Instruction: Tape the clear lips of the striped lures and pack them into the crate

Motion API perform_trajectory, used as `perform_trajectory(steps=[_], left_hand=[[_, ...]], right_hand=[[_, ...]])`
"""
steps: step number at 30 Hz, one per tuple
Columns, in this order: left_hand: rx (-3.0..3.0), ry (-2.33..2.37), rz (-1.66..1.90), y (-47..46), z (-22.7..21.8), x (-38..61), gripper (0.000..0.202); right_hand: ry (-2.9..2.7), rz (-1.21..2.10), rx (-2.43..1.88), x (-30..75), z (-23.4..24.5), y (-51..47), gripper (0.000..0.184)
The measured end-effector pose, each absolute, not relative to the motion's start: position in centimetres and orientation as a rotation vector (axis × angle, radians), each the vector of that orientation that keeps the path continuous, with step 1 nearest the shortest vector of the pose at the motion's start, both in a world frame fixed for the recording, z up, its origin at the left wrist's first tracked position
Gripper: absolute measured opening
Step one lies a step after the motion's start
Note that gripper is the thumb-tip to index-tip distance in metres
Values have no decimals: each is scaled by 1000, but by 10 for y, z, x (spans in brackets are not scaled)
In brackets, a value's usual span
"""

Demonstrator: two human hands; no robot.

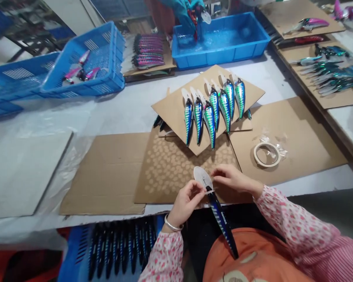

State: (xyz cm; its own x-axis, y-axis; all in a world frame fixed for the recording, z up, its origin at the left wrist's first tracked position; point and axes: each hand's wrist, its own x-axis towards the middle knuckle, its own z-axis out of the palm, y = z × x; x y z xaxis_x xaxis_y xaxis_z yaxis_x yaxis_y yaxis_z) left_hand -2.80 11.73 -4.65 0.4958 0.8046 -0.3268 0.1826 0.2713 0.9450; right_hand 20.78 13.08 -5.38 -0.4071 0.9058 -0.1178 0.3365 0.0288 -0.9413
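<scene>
A dark blue fishing lure (222, 221) with a clear rounded lip (202, 177) leans from the table edge down to the orange apron. My left hand (186, 201) is closed at the lure's head, thumb and forefinger pinching a narrow white strip of tape (211, 192) that crosses the base of the lip. To the right of the lip, my right hand (231, 178) has its fingertips drawn together; whatever they may hold is too small to make out. Several blue-green lures (198, 121) lie on a tilted cardboard sheet (170, 107) just beyond.
A roll of tape (267, 154) lies on cardboard at the right. Below the table edge, a blue crate (73, 250) holds several dark lures. Blue baskets (114, 58) stand at back left. Behind a blue water tub (220, 58), another person's gloved hand (184, 15) works.
</scene>
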Motion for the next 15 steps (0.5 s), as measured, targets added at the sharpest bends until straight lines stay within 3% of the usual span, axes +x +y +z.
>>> perform_trajectory(steps=[6,15], left_hand=[[1485,1009,497,131,-46,-26,5],[1872,1278,608,137,-62,-20,2]], right_hand=[[-2223,1065,-1195,175,-73,161,14],[-2105,1204,-1129,173,-74,165,13]])
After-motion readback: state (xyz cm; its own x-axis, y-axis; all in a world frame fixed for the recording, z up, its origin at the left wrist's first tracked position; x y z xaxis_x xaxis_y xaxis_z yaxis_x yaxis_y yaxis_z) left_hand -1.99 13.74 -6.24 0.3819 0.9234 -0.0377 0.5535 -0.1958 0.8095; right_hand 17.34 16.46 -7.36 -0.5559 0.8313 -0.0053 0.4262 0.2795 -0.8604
